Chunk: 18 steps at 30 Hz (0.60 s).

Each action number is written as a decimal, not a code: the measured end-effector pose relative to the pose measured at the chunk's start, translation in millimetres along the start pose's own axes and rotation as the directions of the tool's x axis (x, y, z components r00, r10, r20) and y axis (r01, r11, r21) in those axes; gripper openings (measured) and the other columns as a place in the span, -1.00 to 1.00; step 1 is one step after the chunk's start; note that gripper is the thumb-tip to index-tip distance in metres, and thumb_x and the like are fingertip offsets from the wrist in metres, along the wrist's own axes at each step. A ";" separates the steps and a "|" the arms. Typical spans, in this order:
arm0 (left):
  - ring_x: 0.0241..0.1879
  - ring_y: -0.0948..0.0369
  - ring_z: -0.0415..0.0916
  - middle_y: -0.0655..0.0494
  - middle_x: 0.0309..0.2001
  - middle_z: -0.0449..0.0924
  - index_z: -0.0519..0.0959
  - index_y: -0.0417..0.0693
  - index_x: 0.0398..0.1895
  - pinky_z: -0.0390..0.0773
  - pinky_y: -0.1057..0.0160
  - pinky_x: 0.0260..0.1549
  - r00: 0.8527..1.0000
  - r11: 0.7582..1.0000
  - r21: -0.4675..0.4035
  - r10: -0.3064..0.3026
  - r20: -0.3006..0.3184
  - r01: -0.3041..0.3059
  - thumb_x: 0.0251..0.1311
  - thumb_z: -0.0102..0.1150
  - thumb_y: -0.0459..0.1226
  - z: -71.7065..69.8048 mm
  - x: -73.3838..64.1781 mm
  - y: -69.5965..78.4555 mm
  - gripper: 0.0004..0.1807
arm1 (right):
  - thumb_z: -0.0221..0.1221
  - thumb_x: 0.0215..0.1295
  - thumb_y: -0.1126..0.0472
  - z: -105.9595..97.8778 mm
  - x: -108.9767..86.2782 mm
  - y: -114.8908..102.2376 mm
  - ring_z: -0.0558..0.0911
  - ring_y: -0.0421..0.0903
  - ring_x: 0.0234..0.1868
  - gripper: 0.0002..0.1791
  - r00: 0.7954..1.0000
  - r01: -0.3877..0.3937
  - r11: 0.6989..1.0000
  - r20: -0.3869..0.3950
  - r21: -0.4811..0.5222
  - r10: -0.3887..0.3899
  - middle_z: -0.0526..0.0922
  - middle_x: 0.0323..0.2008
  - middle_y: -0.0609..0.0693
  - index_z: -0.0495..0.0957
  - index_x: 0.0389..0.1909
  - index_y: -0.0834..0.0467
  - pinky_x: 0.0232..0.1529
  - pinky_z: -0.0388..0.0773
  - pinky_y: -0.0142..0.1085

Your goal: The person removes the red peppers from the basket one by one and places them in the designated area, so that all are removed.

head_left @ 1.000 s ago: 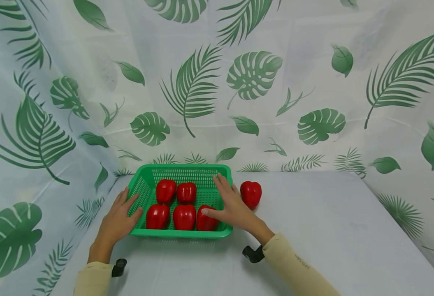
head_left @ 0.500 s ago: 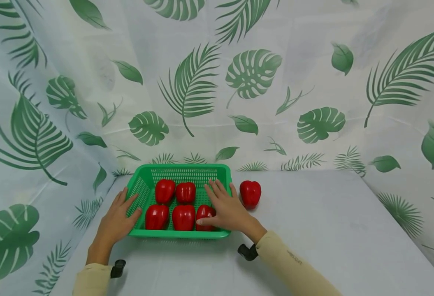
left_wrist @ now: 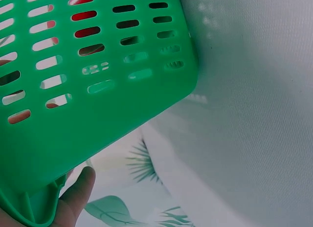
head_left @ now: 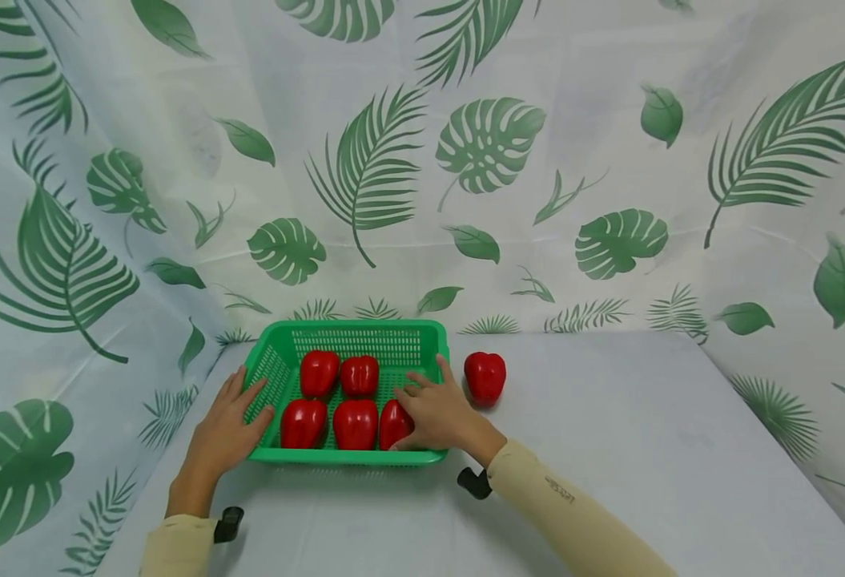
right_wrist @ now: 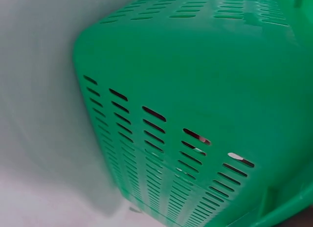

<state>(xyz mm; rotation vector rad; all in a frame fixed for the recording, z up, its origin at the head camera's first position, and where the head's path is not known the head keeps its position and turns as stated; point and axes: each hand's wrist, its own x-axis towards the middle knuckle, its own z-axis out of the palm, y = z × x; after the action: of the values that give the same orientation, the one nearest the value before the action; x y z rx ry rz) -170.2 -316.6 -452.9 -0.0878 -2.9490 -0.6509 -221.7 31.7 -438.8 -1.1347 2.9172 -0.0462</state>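
A green slotted plastic basket (head_left: 350, 457) holds several glossy red bell peppers, among them a front-left pepper (head_left: 303, 423) and a front-middle pepper (head_left: 355, 425). My left hand (head_left: 226, 429) grips the basket's left rim, with the thumb over the inside. In the left wrist view, a fingertip (left_wrist: 84, 180) shows beyond the green rim. My right hand (head_left: 440, 413) reaches over the right side into the basket. Its fingers and thumb are curled round the front-right pepper (head_left: 393, 425), partly covering it. The right wrist view shows only the basket's outer wall (right_wrist: 161, 65), with that hand hidden.
Another red bell pepper (head_left: 484, 378) lies on the white table (head_left: 609, 433), just right of the basket. Behind and to the left hangs a leaf-patterned cloth (head_left: 509, 240). Two peppers, including a back-left one (head_left: 319, 374), sit at the rear of the basket.
My right hand has moved left and down, and its spread fingers have curled round the front-right pepper. My left hand has kept its place on the rim.
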 end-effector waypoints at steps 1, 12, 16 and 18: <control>0.61 -0.38 -0.09 -0.44 0.66 -0.07 0.35 -0.34 0.57 0.32 -0.59 0.24 1.000 1.000 0.001 -0.001 0.000 0.001 0.56 0.10 -0.12 -0.1 0.2 -0.1 -0.33 | 0.41 0.23 -0.38 0.4 0.3 -0.3 0.45 0.10 0.51 -0.07 1.000 -0.002 1.000 0.000 -0.002 0.002 0.66 0.34 0.07 0.55 0.46 0.13 0.57 -0.11 0.38; 0.60 -0.38 -0.08 -0.45 0.65 -0.06 0.36 -0.34 0.56 0.33 -0.60 0.23 1.000 1.000 -0.001 0.005 -0.006 -0.005 0.56 0.10 -0.10 -0.5 1.4 -0.7 -0.33 | 0.51 0.22 -0.17 9.1 1.5 4.7 0.75 -0.01 0.06 -0.31 0.995 0.023 0.992 -0.099 0.125 -0.011 0.83 -0.11 -0.02 0.69 0.29 0.11 0.54 -0.08 0.42; 0.60 -0.38 -0.08 -0.45 0.65 -0.06 0.36 -0.35 0.56 0.33 -0.60 0.22 1.000 1.000 -0.002 0.005 -0.008 -0.005 0.56 0.10 -0.11 0.5 0.7 -1.5 -0.33 | 0.52 0.25 -0.10 9.9 0.5 6.1 0.76 -0.04 0.01 -0.39 0.990 0.052 0.982 -0.136 0.179 -0.028 0.83 -0.15 -0.04 0.70 0.25 0.09 0.53 -0.09 0.45; 0.60 -0.38 -0.08 -0.45 0.65 -0.06 0.36 -0.35 0.56 0.33 -0.60 0.22 1.000 1.000 -0.006 0.007 -0.012 -0.007 0.56 0.09 -0.11 0.9 0.1 -1.7 -0.33 | 0.53 0.25 -0.07 9.9 0.1 6.6 0.76 -0.04 -0.01 -0.42 0.987 0.064 0.977 -0.155 0.203 -0.033 0.82 -0.19 -0.03 0.72 0.23 0.09 0.52 -0.09 0.46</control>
<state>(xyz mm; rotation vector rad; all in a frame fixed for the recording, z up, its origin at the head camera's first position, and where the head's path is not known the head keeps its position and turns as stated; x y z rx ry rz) -170.5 -317.8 -454.4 -0.0945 -2.9344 -0.6573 -226.0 36.3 -448.9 -1.2171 2.9224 -0.4451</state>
